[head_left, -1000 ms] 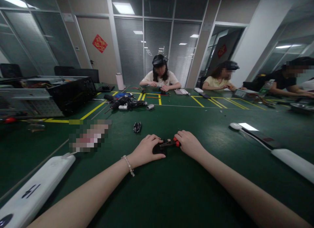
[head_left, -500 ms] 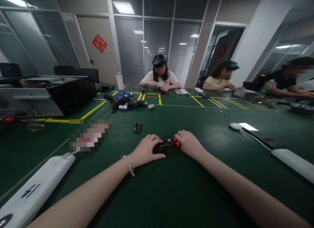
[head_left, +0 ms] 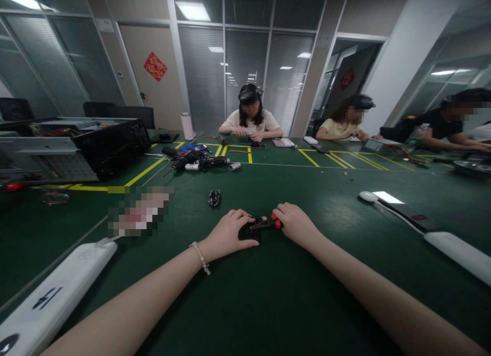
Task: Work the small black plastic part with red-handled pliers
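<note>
So both hands are busy near the middle of a green counter (head_left: 268, 305). The left hand (head_left: 230, 234) has its thumb on the near side and its fingers on the far side of a small black part (head_left: 247, 234), pinching it down low at the counter, so a fair bit of it is covered up. Right hand (head_left: 297, 224) is wrapped around the red grips of some pliers (head_left: 264, 224), with the dark nose pointing left and the tip right at the black part; it's too small to tell whether the tip is actually biting on anything. There's a light beaded bracelet (head_left: 200, 259) on the left wrist. Just past the left hand sits a little black-and-silver piece (head_left: 215, 198), on its own. Further back there's a messy heap of dark tools and cables (head_left: 201, 159) with a short silver cylinder (head_left: 235, 167) next to it, and a big open computer case (head_left: 123, 146) off to the left. A long white device (head_left: 57, 294) with a black handwritten mark lies by the left forearm. Straight across, a person in a pale top (head_left: 251, 121) is bent over something small too.
</note>
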`<state>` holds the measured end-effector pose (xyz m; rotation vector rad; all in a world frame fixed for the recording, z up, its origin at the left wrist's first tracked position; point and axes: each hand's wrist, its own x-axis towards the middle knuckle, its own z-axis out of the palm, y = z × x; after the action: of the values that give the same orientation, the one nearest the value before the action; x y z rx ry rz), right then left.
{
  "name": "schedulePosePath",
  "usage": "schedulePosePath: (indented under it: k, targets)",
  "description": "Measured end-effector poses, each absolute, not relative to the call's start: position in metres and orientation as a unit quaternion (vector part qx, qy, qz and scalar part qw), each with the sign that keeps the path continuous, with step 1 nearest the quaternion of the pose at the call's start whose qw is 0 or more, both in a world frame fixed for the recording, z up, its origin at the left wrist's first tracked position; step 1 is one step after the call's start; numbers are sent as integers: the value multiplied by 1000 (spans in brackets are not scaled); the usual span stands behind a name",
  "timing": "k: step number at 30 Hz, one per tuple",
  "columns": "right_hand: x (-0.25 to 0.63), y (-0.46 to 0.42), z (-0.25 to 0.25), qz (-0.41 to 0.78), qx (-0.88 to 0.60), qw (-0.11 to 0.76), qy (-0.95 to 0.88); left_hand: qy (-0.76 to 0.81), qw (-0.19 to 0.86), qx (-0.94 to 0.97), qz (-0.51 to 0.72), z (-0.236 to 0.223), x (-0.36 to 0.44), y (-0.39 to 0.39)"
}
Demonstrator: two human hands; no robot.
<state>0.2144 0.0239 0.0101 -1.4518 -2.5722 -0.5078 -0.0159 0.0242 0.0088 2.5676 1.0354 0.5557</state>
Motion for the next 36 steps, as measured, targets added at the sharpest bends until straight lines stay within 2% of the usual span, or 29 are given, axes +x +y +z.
schedulePosePath:
  k: [36]
  targets:
    - [213,22,12,-163,-489,70,-854,367,159,896,195,9,-16,24]
